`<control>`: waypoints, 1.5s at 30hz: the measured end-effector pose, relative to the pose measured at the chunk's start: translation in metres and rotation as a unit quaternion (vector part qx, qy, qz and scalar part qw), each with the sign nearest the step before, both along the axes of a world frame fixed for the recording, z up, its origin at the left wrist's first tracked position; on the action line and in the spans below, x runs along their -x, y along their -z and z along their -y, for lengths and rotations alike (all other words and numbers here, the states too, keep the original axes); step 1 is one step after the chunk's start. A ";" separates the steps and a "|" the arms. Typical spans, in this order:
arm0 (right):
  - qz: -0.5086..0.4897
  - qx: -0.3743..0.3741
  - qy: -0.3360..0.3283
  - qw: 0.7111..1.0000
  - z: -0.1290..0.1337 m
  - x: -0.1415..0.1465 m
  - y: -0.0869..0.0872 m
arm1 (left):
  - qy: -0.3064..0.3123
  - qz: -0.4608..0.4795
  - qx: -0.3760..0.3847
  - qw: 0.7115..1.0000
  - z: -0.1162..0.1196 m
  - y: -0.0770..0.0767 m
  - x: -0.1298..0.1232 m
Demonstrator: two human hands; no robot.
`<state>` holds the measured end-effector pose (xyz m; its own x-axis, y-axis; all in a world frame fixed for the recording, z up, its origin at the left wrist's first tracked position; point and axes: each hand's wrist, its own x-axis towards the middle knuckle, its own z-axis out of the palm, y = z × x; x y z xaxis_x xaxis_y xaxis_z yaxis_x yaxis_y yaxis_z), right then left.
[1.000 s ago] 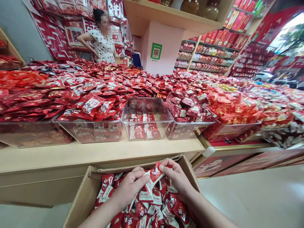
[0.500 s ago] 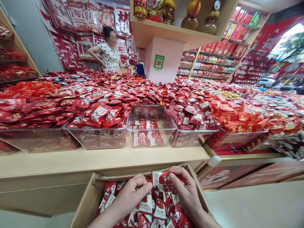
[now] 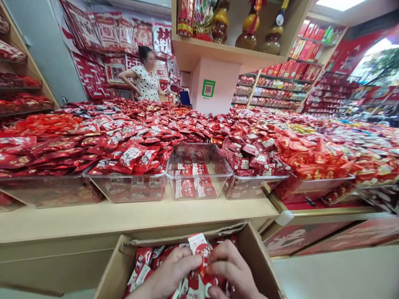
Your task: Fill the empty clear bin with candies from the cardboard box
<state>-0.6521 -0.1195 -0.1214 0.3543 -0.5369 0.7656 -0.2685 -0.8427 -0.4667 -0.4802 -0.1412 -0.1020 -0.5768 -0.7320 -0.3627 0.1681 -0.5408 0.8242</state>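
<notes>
My left hand (image 3: 178,265) pinches a red and white candy packet (image 3: 199,246) under its thumb, above an open cardboard box (image 3: 264,257). The packet stands nearly upright, its white end pointing away from me. On its right side is my right hand (image 3: 232,270), fingers curved and apart, fingertips at the packet's edge; its thumb sits lower, separate from the fingers. More packets of the same look (image 3: 144,259) fill the box below, partly hidden by both hands. On the counter beyond, a clear plastic bin (image 3: 199,176) holds several similar packets laid flat in rows.
Heaped bins of red packets stand left (image 3: 124,189) and right (image 3: 252,189) of that bin along the wooden counter (image 3: 140,216). A shelf (image 3: 230,50) on a pillar overhangs the display. Behind it stands a person in a dotted top (image 3: 145,85).
The packet has turned from lying crosswise between both hands to nearly upright in my left hand. My right hand has shifted lower and left, its thumb off the packet. The view has tilted slightly upward.
</notes>
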 end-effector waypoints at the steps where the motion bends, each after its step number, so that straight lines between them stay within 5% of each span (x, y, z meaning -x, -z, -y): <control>1: 0.029 -0.021 -0.002 0.999 -0.002 0.002 -0.002 | 0.002 0.004 0.005 1.000 0.000 -0.002 -0.001; 5: 0.152 -0.204 0.061 0.965 -0.002 0.004 -0.002 | 0.050 0.022 0.035 0.998 0.002 -0.005 -0.005; 10: 0.300 -0.530 -0.029 0.792 0.011 -0.004 0.005 | 0.110 0.099 0.177 0.973 0.006 0.000 -0.007; 13: 0.306 -0.590 -0.075 0.743 0.014 -0.008 0.005 | 0.112 0.146 0.229 0.956 0.004 0.001 -0.003; 17: 0.341 -0.558 -0.059 0.755 0.014 -0.009 0.003 | 0.072 0.205 0.251 0.943 0.000 -0.001 0.004; 23: 0.272 -0.561 -0.125 0.772 0.009 -0.009 0.008 | 0.046 0.205 0.256 0.943 -0.001 0.000 0.007; 25: 0.262 -0.531 -0.099 0.800 0.008 -0.007 0.002 | 0.027 0.205 0.255 0.945 0.000 0.004 0.005; 28: 0.203 -0.421 -0.030 0.884 0.019 0.001 -0.036 | -0.009 0.205 0.272 0.940 0.003 0.013 0.002; 32: 0.077 -0.224 0.105 0.966 0.073 0.010 -0.118 | -0.032 0.210 0.261 0.942 0.008 0.019 0.002; 34: -0.014 -0.206 0.152 0.967 0.116 0.005 -0.149 | -0.034 0.220 0.256 0.941 0.009 0.020 0.003; 37: -0.244 -0.238 0.132 0.931 0.178 -0.014 -0.162 | -0.021 0.243 0.273 0.931 0.009 0.021 0.003; 41: -0.393 -0.305 0.073 0.865 0.223 -0.045 -0.142 | -0.009 0.263 0.280 0.923 0.008 0.022 0.000; 45: -0.463 -0.372 0.019 0.804 0.230 -0.064 -0.121 | 0.005 0.252 0.264 0.931 0.010 0.024 -0.003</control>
